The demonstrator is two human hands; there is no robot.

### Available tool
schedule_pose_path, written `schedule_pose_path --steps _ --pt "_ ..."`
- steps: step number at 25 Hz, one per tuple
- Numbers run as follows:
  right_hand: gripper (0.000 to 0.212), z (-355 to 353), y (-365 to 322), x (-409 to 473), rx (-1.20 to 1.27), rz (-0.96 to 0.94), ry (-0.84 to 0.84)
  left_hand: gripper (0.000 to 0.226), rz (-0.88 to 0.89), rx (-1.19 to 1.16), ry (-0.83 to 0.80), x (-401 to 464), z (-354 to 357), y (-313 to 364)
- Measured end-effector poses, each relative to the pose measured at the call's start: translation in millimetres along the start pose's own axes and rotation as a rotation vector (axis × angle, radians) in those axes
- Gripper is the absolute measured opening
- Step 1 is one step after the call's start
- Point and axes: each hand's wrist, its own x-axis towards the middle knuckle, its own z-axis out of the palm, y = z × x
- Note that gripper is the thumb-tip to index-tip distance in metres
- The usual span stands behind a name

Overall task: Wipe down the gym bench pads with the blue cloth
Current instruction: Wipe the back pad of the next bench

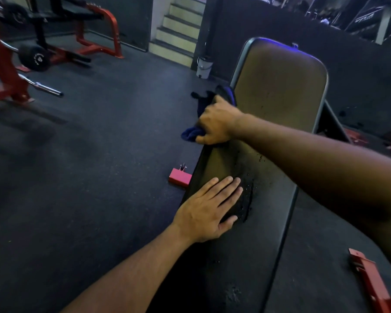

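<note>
left hand (209, 208) flat on worn pad (278, 91)

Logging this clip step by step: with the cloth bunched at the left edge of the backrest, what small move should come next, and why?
Probably sweep the right hand with the blue cloth rightward across the backrest pad. The cloth sits gripped at the pad's left edge, and the broad face beside it lies uncovered. The left hand rests flat on the seat pad, bracing.
</note>
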Motion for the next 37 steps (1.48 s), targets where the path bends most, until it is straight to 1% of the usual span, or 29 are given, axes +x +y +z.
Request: schedule_pose_path --steps 2,4,6,7,8,10,11,12,13,14,15,17,18,19,20,21,23,27,29,33,35,37 --pt "0.054 9 -33 -7 0.023 -0.055 0.022 0.066 -0.005 -0.014 -0.028 0 -5 0" --pt "0.05 9 -58 -14 0.059 -0.093 0.003 0.065 -0.006 -0.049 -0.059 4 -17 2" --pt "0.045 1 -70 -24 0.111 -0.095 0.011 0.059 -0.022 -0.226 -0.085 1 -35 3" --pt "0.041 -2 -71 -30 0.139 -0.083 0.046 0.052 -0.014 -0.312 -0.043 -6 -45 -1" --pt "0.038 -3 -73 -39 0.166 -0.06 0.108 0.044 0.025 -0.35 0.052 -14 -59 -11" --pt "0.036 1 -80 -63 0.215 -0.029 0.245 0.031 0.098 -0.356 0.263 -28 -93 -43" --pt "0.037 5 -87 -76 0.23 -0.031 0.282 0.031 0.114 -0.34 0.333 -25 -112 -61" --pt "0.04 9 -98 -86 0.234 -0.042 0.278 0.033 0.108 -0.303 0.376 -13 -128 -78" --pt "0.045 10 -111 -93 0.236 -0.064 0.235 0.036 0.082 -0.239 0.376 7 -139 -94" --pt "0.05 10 -127 -96 0.224 -0.099 0.173 0.039 0.063 -0.163 0.31 35 -146 -105" --pt "0.053 11 -142 -95 0.2 -0.138 0.117 0.045 0.071 -0.081 0.173 66 -146 -112" --pt "0.052 12 -167 -89 0.172 -0.188 0.055 0.057 0.16 0.109 -0.167 126 -131 -117" --pt "0.052 13 -172 -84 0.165 -0.173 0.036 0.059 0.216 0.186 -0.291 149 -118 -120" --pt "0.053 14 -171 -79 0.157 -0.124 0.016 0.061 0.265 0.229 -0.371 165 -105 -125" --pt "0.056 15 -165 -74 0.151 -0.05 -0.006 0.063 0.303 0.25 -0.408 175 -91 -132" --pt "0.06 15 -158 -68 0.14 0.026 -0.034 0.064 0.333 0.257 -0.413 180 -81 -139" --pt "0.063 12 -150 -54 0.091 0.117 -0.105 0.065 0.374 0.231 -0.361 181 -69 -146" --pt "0.065 4 -167 -28 -0.028 0.062 -0.344 0.063 0.36 0.206 -0.265 175 -58 -146" --pt "0.066 1 -166 -23 -0.048 0.035 -0.414 0.062 0.353 0.202 -0.24 174 -57 -146" --pt "0.069 -3 -151 -19 0.008 0.007 -0.424 0.064 0.303 0.178 -0.24 170 -55 -142" --pt "0.069 -1 -161 -23 -0.02 -0.037 -0.43 0.064 0.284 0.17 -0.245 169 -55 -139" --pt "0.067 7 -187 -31 -0.014 -0.089 -0.404 0.064 0.268 0.163 -0.248 166 -55 -135"
